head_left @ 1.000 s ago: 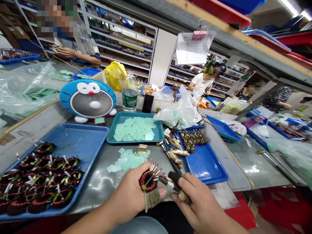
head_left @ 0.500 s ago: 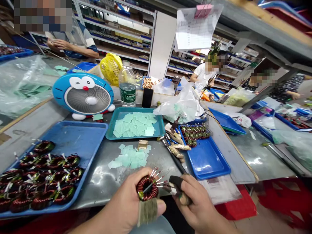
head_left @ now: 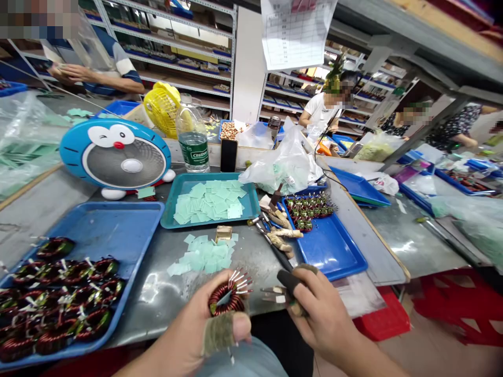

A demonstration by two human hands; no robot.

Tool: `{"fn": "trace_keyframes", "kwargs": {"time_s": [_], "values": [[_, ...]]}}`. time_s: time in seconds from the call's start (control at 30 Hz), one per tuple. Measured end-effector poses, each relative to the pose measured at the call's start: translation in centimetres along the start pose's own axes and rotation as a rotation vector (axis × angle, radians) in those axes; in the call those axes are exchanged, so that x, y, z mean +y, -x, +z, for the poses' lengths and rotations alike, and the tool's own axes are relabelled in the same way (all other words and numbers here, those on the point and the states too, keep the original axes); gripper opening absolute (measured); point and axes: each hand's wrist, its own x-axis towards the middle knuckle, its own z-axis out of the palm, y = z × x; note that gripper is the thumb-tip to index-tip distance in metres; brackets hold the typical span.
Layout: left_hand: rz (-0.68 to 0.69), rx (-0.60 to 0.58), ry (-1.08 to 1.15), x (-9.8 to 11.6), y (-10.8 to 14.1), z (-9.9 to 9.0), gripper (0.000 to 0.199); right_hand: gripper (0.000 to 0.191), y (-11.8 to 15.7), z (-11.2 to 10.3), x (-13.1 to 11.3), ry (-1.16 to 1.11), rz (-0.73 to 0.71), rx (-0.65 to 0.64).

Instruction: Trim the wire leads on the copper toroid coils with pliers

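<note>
A toroidal coil point(head_left: 234, 305) wound with reddish-brown wire is gripped in my left hand point(head_left: 212, 319), whose thumb is wrapped in a drab green band. Several tinned wire ends fan up and to the right from the coil, and a pale strip sits inside its ring. My right hand point(head_left: 316, 309) is closed round the handles of pliers point(head_left: 276, 295), with dark covers on some fingers. The plier jaws point left at the wire ends, a short gap away from them; a small white piece shows by the jaws.
Similar coils fill much of the blue tray point(head_left: 129, 251) at left. Pale green slips point(head_left: 206, 254) lie on the metal bench and in the teal tray point(head_left: 251, 209). Tools point(head_left: 281, 235) lie beside a blue tray point(head_left: 334, 256) of smaller coils. A cartoon-faced fan point(head_left: 118, 157) and a bottle point(head_left: 192, 141) stand behind.
The pliers have drawn back from the wire ends, opening a gap. The coil has turned in my left hand, its wires now more fanned upward. The whole view has shifted slightly.
</note>
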Motion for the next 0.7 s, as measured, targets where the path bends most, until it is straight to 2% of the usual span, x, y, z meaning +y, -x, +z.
{"fn": "trace_keyframes", "kwargs": {"time_s": [0.1, 0.23, 0.37, 0.5, 0.6, 0.7], "values": [[-0.021, -0.02, 0.153, -0.3, -0.1, 0.9, 0.057, 0.026, -0.2, 0.6, -0.3, 0.039, -0.03, 0.06], [-0.059, -0.035, 0.214, -0.4, 0.1, 1.3, 0.065, 0.036, -0.6, 0.7, -0.2, 0.082, -0.095, 0.066], [-0.114, -0.024, 0.261, -0.4, 0.4, 0.8, 0.053, 0.038, -1.0, -0.4, -0.1, 0.051, -0.101, 0.022], [-0.091, 0.0, 0.123, -0.4, 0.3, 0.1, 0.039, 0.01, -1.3, -2.4, -0.8, -0.162, 0.03, -0.195], [-0.022, -0.055, -0.119, -0.1, 0.2, -0.5, 0.04, 0.014, -1.7, -4.1, -1.6, -0.282, 0.129, -0.396], [0.065, -0.071, -0.31, 0.4, 0.3, -0.6, 0.039, 0.017, -2.3, -5.3, -2.1, -0.309, 0.158, -0.493]]}}
